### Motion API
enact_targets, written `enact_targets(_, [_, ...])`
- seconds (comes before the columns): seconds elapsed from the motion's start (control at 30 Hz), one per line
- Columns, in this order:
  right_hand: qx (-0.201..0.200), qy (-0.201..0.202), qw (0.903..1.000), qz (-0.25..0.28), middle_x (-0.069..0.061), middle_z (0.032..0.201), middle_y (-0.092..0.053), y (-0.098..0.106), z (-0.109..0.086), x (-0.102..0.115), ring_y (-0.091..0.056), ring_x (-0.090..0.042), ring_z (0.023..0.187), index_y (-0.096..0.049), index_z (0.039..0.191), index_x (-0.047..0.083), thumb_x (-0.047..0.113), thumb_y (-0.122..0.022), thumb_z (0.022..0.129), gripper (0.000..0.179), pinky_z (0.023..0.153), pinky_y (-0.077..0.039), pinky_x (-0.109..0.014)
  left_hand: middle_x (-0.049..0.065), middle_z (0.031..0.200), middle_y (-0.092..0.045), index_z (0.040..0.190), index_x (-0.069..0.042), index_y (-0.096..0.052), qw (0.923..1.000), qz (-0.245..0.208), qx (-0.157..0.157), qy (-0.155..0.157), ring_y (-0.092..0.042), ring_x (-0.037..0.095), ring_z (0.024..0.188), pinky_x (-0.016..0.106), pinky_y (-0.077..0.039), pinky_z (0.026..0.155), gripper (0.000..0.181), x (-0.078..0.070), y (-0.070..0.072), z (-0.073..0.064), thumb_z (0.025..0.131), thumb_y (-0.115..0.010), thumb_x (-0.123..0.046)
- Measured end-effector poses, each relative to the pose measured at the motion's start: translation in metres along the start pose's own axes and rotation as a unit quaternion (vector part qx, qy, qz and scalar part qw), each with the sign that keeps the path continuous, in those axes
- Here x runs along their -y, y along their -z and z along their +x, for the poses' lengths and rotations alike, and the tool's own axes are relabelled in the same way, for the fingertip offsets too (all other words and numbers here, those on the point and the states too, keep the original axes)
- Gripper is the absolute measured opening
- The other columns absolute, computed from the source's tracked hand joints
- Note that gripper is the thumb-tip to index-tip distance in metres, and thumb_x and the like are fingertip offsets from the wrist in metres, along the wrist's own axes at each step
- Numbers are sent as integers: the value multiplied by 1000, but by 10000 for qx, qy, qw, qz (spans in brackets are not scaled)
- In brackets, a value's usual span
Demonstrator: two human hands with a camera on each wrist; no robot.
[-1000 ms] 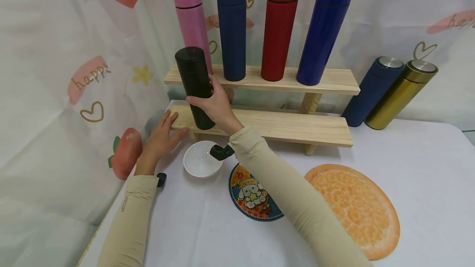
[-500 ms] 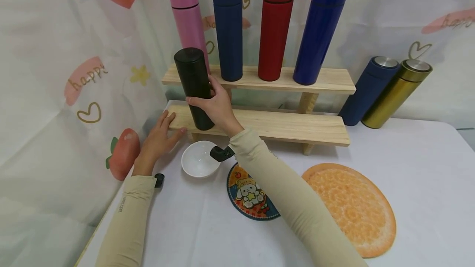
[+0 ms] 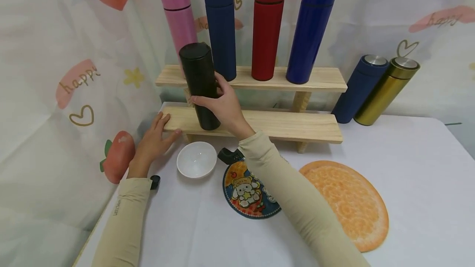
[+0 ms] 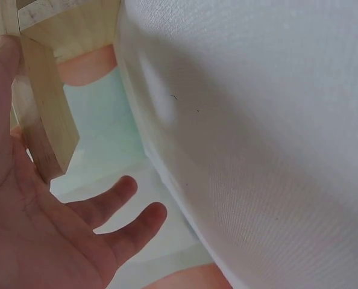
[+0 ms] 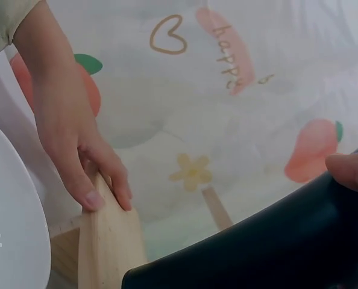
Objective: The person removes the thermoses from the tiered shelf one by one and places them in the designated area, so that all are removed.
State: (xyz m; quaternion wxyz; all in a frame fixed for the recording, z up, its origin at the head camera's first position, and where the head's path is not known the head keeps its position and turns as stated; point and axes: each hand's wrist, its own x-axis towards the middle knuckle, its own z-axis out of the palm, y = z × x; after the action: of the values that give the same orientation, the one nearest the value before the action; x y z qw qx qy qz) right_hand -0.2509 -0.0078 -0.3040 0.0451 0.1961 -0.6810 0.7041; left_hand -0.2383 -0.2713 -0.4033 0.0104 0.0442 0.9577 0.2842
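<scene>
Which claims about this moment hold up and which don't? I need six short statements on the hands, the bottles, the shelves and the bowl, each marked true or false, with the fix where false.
1. The right grip holds the black bottle. True.
2. The left grip touches the lower shelf. True.
3. Both grips hold the black bottle. False: only the right grip does.
4. The red bottle stands on the upper shelf. True.
5. The red bottle is the leftmost one on the upper shelf. False: the pink bottle is.
6. The white bowl sits on the upper shelf. False: it is on the table.
</scene>
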Motion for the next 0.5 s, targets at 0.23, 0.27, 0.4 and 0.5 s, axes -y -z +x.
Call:
enact_targets(0.23, [-193, -109, 9997, -40, -10, 148, -59, 23, -10, 7, -61, -33, 126, -46, 162, 14, 16, -83, 92, 79, 109, -47, -59, 11, 180, -4, 172, -13, -20, 9999, -20, -66, -133, -19, 51, 158, 71, -24, 120, 89, 3, -2, 1, 107, -54, -63])
enact_targets(0.27, [-236, -122, 9996, -37, -10, 148, -59, 26, -12, 8, -60, -33, 125, -46, 162, 14, 17, -83, 92, 80, 109, -47, -59, 11, 180, -4, 172, -13, -20, 9999, -20, -74, -145, -19, 52, 157, 71, -24, 120, 88, 3, -2, 1, 107, -54, -62])
enact_targets(0.4, [-339, -144, 9993, -74, -10, 149, -57, 41, -17, 11, -59, -34, 126, -46, 162, 15, 17, -82, 92, 80, 109, -46, -59, 11, 180, -3, 172, -13, -19, 9998, -9, -77, -166, -18, 52, 157, 70, -23, 121, 88, 3, -2, 0, 107, -55, -61])
enact_targets(0.5, [-374, -122, 9992, -118, -10, 150, -57, 53, -21, 13, -59, -35, 128, -48, 161, 15, 17, -83, 91, 78, 109, -47, -60, 12, 180, -3, 172, -12, -19, 9999, 8, -64, -150, -17, 52, 158, 70, -22, 121, 88, 3, -1, -1, 108, -55, -60])
